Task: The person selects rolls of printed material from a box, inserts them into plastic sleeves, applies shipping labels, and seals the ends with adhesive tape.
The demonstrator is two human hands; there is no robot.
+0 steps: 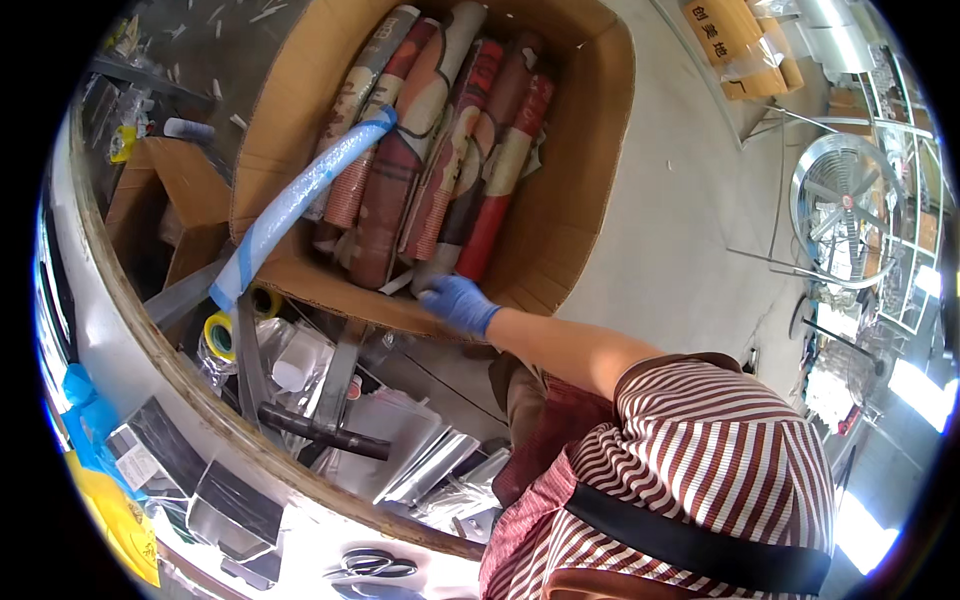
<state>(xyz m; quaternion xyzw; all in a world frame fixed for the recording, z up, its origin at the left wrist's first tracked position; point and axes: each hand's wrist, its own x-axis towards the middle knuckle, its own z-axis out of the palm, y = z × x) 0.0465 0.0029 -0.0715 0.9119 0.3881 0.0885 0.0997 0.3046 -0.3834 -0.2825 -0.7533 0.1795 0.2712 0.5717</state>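
I see my hand [458,303] in a smooth blue rubbery glove, touching glossy printed rolls [440,150] in a matt brown cardboard box [580,200]. Far left lies a shiny blue plastic-wrapped tube [300,195]; near left, the worktop [130,350] rim looks like rough wood.

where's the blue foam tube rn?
Head view, upper left: the blue foam tube leans diagonally over the left front edge of the cardboard box, its top end resting on the printed rolls, its bottom end above the yellow tape roll.

Daylight flooding in from right, blowing out lower-right edge; heavy fisheye bending at rim; centre staying sharp.
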